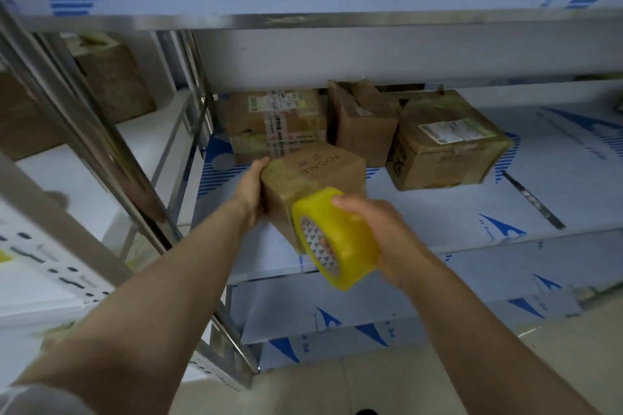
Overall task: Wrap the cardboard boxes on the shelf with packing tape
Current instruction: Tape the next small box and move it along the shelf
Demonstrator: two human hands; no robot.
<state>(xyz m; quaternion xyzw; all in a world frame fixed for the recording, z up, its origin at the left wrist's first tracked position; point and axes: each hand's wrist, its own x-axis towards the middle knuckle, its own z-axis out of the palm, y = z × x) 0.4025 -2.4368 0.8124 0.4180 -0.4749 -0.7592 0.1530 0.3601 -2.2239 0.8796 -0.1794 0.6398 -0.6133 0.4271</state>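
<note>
A small brown cardboard box (320,172) with printed letters on top sits tilted at the front of the middle shelf (472,212). My left hand (251,190) grips its left end, fingers curled over the top edge. My right hand (377,229) holds a thick yellow roll of packing tape (337,239) against the box's near corner, with a finger inside the core. Glossy tape bands cover the box's left part.
Behind stand three more cardboard boxes: a labelled one (276,125), a torn upright one (362,121) and a taped one (448,141) at right. A metal upright (101,152) runs diagonally at left. Another shelf unit with a box (114,77) stands further left.
</note>
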